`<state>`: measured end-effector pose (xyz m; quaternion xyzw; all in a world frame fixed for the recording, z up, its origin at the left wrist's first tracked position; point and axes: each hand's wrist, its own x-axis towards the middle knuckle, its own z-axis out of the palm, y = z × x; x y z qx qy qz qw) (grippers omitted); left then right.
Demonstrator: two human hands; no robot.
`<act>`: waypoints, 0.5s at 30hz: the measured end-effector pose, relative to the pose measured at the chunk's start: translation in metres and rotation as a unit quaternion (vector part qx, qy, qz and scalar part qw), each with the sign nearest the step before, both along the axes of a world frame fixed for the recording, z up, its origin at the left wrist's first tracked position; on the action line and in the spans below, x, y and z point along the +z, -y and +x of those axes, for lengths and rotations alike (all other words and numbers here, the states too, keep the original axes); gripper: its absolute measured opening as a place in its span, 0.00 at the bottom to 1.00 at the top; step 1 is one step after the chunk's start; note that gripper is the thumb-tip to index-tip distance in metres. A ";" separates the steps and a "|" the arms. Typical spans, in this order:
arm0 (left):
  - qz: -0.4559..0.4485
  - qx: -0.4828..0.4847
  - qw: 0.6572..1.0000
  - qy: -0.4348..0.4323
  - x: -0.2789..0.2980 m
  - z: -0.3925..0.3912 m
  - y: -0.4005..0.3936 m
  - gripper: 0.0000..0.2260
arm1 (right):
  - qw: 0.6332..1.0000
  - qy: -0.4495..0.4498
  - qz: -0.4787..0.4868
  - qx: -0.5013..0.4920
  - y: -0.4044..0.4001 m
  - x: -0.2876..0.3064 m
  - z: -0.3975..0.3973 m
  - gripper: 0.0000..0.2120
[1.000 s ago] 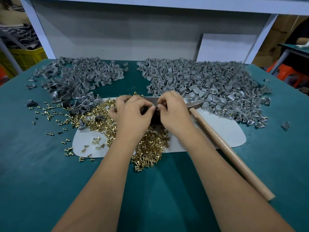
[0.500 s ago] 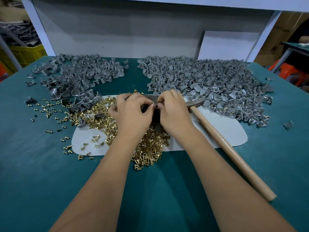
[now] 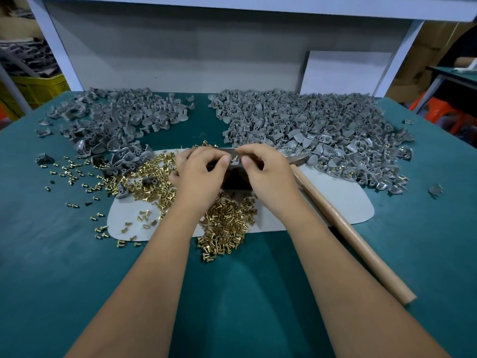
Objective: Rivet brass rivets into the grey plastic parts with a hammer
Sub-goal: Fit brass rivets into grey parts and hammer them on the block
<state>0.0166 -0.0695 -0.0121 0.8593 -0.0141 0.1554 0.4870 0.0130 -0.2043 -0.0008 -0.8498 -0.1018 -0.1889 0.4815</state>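
Both hands' fingers [image 3: 227,159] pinch one grey plastic part [image 3: 235,162] w/ brass rivet [image 3: 236,158] atop dark block [image 3: 236,180] — hammer [image 3: 346,228] idle right of fingers; a slip could tip the rivet, likely skewing the strike.

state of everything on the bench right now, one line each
left hand: pinching the small grey part over the dark block
right hand: pinching the same part
hammer: lying unheld on the table, right of the hands
rivets: loose heap on the pad
left pile: grey parts, no brass visible
right pile: grey parts, many showing brass
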 end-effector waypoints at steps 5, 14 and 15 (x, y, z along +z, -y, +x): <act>-0.062 -0.012 0.998 -0.007 0.003 0.000 0.001 0.09 | 1.000 0.000 0.017 0.019 -0.001 -0.002 -0.001 0.10; -0.133 -0.063 0.989 0.004 0.002 0.002 -0.002 0.11 | 0.998 0.026 0.066 0.001 -0.009 -0.002 -0.005 0.06; -0.118 -0.059 0.991 0.016 0.004 0.000 -0.001 0.12 | 0.997 0.025 0.070 -0.012 -0.009 -0.002 -0.004 0.05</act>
